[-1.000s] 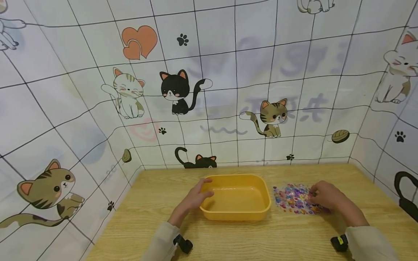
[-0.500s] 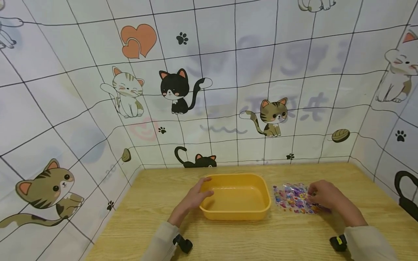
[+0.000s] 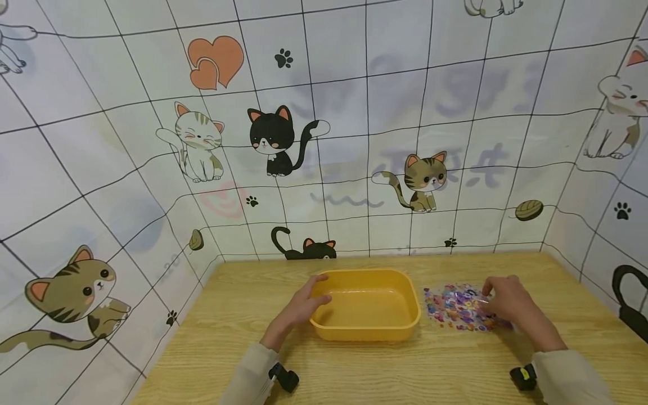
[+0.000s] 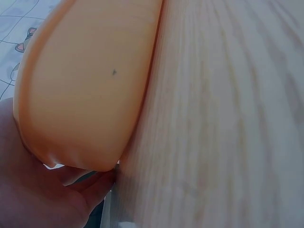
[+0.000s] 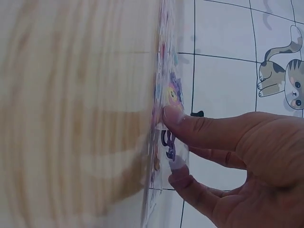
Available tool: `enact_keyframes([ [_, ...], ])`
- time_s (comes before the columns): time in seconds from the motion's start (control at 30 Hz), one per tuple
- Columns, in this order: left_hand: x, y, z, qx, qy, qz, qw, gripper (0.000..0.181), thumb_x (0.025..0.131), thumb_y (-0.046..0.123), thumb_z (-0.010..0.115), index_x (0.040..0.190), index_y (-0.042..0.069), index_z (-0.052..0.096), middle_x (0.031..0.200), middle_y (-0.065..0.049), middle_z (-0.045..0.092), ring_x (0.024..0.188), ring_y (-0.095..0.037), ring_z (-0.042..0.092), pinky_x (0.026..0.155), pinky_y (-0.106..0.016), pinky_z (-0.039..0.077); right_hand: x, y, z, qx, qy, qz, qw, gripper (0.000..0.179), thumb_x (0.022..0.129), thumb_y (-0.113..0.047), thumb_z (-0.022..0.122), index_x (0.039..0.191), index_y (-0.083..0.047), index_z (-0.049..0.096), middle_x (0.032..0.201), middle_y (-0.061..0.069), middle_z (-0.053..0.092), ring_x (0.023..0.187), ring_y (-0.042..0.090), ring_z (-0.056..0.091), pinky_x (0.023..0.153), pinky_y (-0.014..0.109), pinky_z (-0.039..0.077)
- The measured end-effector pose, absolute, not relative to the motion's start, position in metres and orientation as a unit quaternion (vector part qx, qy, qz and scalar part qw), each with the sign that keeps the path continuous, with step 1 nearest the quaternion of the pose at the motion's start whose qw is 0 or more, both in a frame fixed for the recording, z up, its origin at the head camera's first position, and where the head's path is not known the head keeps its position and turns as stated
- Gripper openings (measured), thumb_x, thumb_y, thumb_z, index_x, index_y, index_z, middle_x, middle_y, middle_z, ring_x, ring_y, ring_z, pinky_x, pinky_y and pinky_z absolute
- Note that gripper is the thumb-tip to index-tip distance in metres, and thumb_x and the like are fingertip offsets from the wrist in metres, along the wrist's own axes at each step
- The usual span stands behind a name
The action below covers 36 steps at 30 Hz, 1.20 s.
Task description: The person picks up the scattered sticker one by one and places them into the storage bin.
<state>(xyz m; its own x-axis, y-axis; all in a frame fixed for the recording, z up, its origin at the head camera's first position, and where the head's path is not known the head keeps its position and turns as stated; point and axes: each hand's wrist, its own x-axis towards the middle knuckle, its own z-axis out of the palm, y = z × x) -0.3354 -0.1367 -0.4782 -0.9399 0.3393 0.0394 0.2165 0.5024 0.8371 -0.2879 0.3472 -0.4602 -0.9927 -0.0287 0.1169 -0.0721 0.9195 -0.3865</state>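
Note:
A yellow plastic basin (image 3: 364,334) stands upright on the table. At its left end my left hand (image 3: 304,304) grips the rim, thumb over the inside; in the left wrist view its fingers curl under the basin's outer wall (image 4: 90,85). Right of the basin lies a clear sheet of small colourful stickers (image 3: 455,309). My right hand (image 3: 508,298) is at its right end. The right wrist view shows the right thumb (image 5: 178,121) and a fingertip pinching clear film with a purple figure (image 5: 171,142), raised from the sheet.
The wood-grain table (image 3: 374,371) ends at a back wall (image 3: 344,169) covered in cat-print sheeting, with side walls on both sides. A black curved object (image 3: 628,304) hangs at the right edge. Small black cameras sit on both wrists.
My right hand shifts slightly over the sheet, first left, then back right, and its knuckles rise with the fingers spread a little wider. The left hand and the basin stay put.

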Motion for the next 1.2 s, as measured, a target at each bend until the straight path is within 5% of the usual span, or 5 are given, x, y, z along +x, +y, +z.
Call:
enact_keyframes([
  [0.37,-0.337,-0.137,-0.480,0.164,0.863,0.474,0.065,0.056,0.101,0.032,0.061,0.153,0.017,0.046,0.164,-0.012,0.040,0.153,-0.039,0.034,0.121,-0.063,0.027,-0.285,0.349,-0.457,0.009,-0.961,0.277,0.028,0.024,0.084,-0.012,0.079,0.091,0.004,0.063,0.086,0.016,0.065,0.074,0.024,0.055,0.062,0.037,0.044],
  [0.6,-0.336,-0.137,-0.479,0.160,0.865,0.470,0.068,0.056,0.101,0.033,0.060,0.153,0.018,0.045,0.165,-0.012,0.040,0.152,-0.040,0.034,0.121,-0.063,0.028,-0.285,0.351,-0.453,-0.001,-0.947,0.321,0.025,0.020,0.094,-0.005,0.067,0.105,0.012,0.069,0.097,0.025,0.070,0.081,0.025,0.065,0.066,0.038,0.053],
  [0.8,-0.335,-0.136,-0.478,0.162,0.865,0.471,0.065,0.055,0.101,0.031,0.060,0.152,0.016,0.046,0.164,-0.012,0.040,0.153,-0.040,0.034,0.121,-0.064,0.027,-0.285,0.351,-0.452,-0.021,-0.942,0.334,0.040,0.024,0.098,-0.001,0.056,0.110,0.012,0.072,0.107,0.033,0.070,0.076,0.022,0.061,0.061,0.034,0.049],
  [1.2,-0.335,-0.137,-0.478,0.166,0.866,0.468,0.062,0.054,0.101,0.029,0.060,0.150,0.014,0.047,0.163,-0.014,0.042,0.151,-0.041,0.036,0.120,-0.063,0.029,-0.281,0.339,-0.439,-0.004,-0.933,0.345,0.102,0.026,0.100,-0.007,0.056,0.113,0.009,0.073,0.097,0.024,0.075,0.070,0.017,0.064,0.053,0.031,0.046],
])
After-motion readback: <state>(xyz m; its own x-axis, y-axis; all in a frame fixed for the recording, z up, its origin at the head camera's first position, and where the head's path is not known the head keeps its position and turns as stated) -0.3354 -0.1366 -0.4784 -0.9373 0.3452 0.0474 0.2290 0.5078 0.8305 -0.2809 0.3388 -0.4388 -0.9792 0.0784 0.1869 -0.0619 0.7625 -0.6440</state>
